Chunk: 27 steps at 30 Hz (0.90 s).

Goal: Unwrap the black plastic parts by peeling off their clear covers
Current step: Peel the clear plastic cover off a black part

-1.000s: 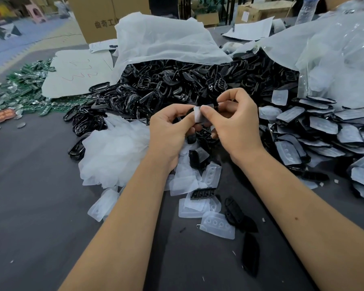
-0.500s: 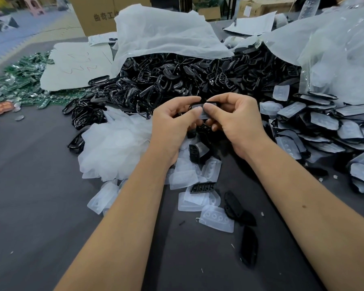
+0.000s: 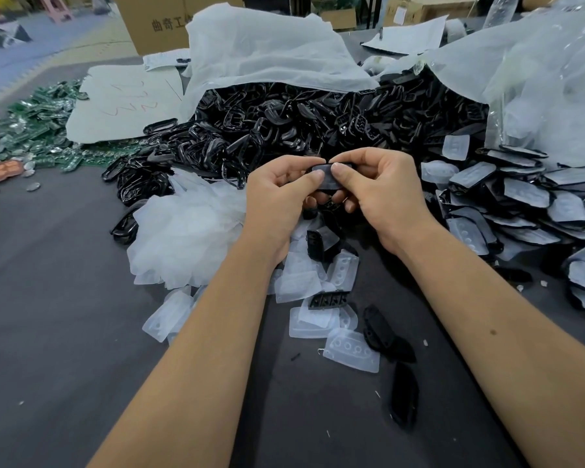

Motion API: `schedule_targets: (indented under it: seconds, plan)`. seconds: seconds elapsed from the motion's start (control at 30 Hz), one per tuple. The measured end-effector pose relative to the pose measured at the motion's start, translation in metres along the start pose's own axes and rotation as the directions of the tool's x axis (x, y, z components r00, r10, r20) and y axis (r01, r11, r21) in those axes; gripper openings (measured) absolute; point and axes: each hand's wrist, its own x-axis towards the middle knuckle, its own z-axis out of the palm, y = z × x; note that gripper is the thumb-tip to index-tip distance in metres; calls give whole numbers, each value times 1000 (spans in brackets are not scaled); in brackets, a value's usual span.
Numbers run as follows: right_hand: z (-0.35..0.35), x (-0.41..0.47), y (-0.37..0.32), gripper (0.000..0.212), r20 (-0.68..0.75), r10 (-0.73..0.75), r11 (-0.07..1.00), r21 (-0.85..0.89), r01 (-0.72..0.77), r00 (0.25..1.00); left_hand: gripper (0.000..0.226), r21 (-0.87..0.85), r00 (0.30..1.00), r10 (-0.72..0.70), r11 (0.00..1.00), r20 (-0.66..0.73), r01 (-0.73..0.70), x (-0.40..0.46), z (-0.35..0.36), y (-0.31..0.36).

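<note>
Both hands hold one black plastic part [image 3: 328,179] with a clear cover on it, above the middle of the table. My left hand [image 3: 277,197] pinches its left end with thumb and fingers. My right hand [image 3: 379,194] pinches its right end, the thumb pressed on the cover's top face. The lower half of the part is hidden by my fingers. To the right lies a pile of covered black parts [image 3: 527,204]. Peeled clear covers [image 3: 318,319] and a few bare black parts [image 3: 404,396] lie under my forearms.
A big heap of black plastic frames [image 3: 284,130] fills the back under a white sheet [image 3: 267,55]. A white mound of thin film [image 3: 183,234] sits at left. Green circuit boards [image 3: 38,130] lie far left, clear bags [image 3: 547,79] far right, a cardboard box [image 3: 156,21] behind.
Both hands sank slightly toward the table and turned the part from upright to flatter; the pale cover now faces up under my right thumb.
</note>
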Motion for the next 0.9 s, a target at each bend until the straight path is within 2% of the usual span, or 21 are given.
schedule_targets:
  seconds: [0.4,0.67,0.9]
  plan:
    - [2,-2,-4,18,14,-15,1000,4,15,1000,16,-42,998,-43,998,-34,42,-2,2,3]
    - [3,-2,-3,19,-10,-51,999,-15,51,999,8,-41,998,-38,999,-58,36,-4,5,4]
    - [3,-2,-2,19,-11,-88,996,-28,87,996,12,-63,996,-63,996,-62,59,-3,5,6]
